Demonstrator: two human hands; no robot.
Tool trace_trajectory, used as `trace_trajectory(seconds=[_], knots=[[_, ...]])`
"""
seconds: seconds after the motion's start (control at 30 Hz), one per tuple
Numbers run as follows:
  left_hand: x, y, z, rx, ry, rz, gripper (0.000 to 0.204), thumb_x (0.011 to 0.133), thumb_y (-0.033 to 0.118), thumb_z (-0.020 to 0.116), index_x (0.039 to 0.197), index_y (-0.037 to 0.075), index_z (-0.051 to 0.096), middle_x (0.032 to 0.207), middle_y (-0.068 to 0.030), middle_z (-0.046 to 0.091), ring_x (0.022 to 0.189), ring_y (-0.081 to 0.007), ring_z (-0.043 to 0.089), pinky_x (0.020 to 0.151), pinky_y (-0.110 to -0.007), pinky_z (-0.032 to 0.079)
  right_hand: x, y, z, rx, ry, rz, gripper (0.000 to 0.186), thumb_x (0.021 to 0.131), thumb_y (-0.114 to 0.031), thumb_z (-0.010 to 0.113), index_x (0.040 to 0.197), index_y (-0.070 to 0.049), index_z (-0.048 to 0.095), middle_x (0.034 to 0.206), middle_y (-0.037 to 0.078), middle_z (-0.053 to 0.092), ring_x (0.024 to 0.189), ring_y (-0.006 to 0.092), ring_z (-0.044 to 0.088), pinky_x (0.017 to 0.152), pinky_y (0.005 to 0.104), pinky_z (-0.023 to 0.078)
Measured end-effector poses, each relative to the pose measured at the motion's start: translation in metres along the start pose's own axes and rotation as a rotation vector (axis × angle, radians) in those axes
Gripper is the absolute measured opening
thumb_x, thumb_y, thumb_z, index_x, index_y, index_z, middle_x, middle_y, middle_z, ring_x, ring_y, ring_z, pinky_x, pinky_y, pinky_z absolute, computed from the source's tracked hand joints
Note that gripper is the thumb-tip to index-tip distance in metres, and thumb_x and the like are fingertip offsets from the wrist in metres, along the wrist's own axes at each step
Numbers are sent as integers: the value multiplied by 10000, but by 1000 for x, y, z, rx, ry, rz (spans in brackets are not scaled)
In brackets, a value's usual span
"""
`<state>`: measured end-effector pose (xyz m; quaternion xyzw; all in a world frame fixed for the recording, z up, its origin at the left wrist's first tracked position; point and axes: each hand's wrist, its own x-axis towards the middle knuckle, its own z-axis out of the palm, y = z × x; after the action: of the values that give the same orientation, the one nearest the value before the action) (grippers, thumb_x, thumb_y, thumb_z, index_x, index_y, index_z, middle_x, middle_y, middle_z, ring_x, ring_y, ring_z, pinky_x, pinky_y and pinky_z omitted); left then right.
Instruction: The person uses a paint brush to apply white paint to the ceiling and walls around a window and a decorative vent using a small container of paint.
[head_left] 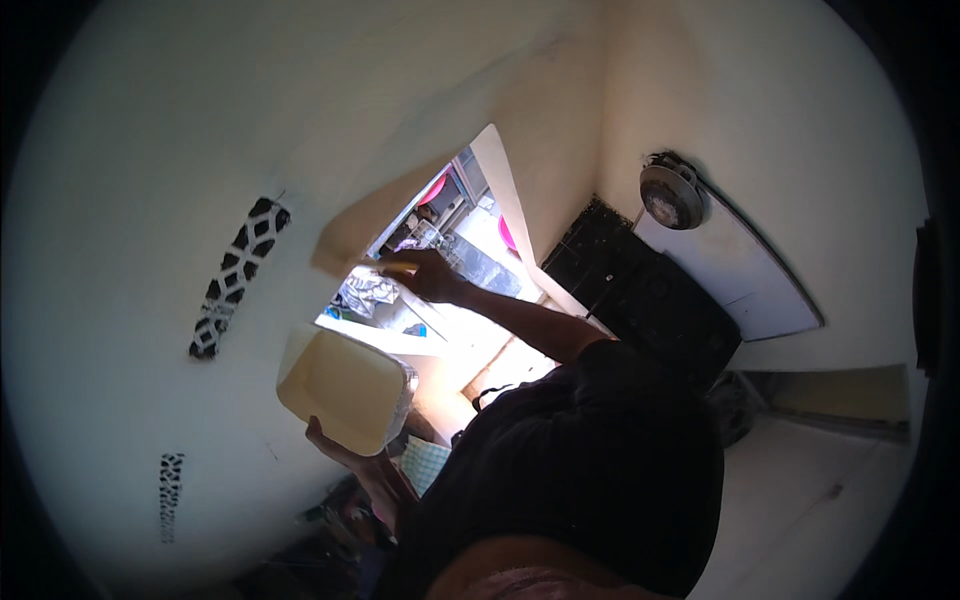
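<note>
In my left hand (345, 448) is a rounded rectangular tub (352, 390), cream-coloured inside, held from below with the thumb at its near rim. The tub is tilted, and I cannot tell how much it contains. My raised right hand (430, 275) is closed on a paintbrush (398, 266) by its pale yellow handle. The brush points left, its tip at the wall's edge beside the bright doorway (490, 335). Glare makes the bristles hard to see.
Pale walls (130, 250) carry a patterned vent block (240, 280). Right of the doorway stand a black cabinet-like object (640, 290), a white board (735, 270) and a round metal pan-like thing (672, 195). A checked cloth (425, 465) hangs below the tub.
</note>
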<state>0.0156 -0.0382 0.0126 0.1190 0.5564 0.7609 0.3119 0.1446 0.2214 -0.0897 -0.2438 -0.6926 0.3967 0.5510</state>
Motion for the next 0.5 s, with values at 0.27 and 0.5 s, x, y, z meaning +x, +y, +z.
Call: trace_trajectory(seconds=[0.27, 0.5], knots=[[5, -13, 20, 32, -24, 36, 573, 893, 497, 399, 1280, 83, 484, 1195, -89, 533, 1108, -258, 559, 831, -463, 513, 78, 79, -185, -296, 854, -64, 181, 877, -137, 709, 990, 5, 709, 876, 117, 724, 812, 168, 690, 756, 302, 539], [-3, -23, 43, 80, 66, 90, 556, 897, 478, 399, 1237, 49, 498, 1176, -121, 534, 1066, -274, 574, 821, -457, 512, 66, 58, -129, -422, 715, 83, 286, 827, -135, 734, 1105, -78, 700, 1002, 165, 713, 895, 303, 706, 778, 370, 556]])
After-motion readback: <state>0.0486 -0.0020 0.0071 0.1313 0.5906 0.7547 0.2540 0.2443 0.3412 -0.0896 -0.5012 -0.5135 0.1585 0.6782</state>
